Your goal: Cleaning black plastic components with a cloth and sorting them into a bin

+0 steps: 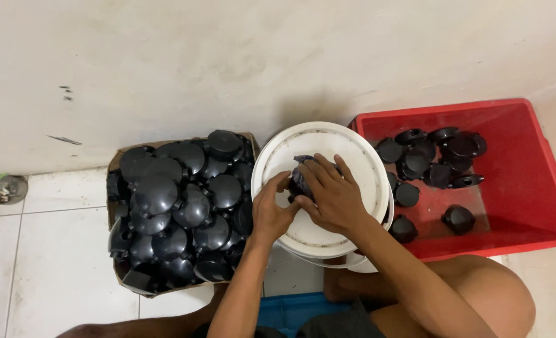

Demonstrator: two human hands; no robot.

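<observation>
Both hands close around one small dark part [301, 177] on top of an upturned white bucket [353, 156]: the right hand [334, 195] lies over it with fingers spread and curled down across its top, while the left hand [271, 209] presses in from the side, thumb and fingertips against its edge. The part is mostly hidden under the fingers; what shows is dark, bluish-black and somewhat crumpled or glossy in outline, and whether it is plastic alone or wrapped in cloth cannot be told. It sits on the flat round base of the bucket, slightly left of centre, directly beneath the right palm and between the two thumbs.

To the left of the bucket, a brown cardboard box [116, 159] is heaped with black domed plastic caps [184, 206], round with small lugs at the rim, piled above the box walls. To the right, touching the bucket's side, a red plastic crate [540, 188] holds a looser scatter of similar black pieces [434, 159], most gathered toward its far left corner.

The person sits on a floor of pale tiles [59, 250], bare knee [490, 294] beside the crate, facing a scuffed off-white wall [228, 62]. A blue container's edge [296, 313] shows below the bucket.
</observation>
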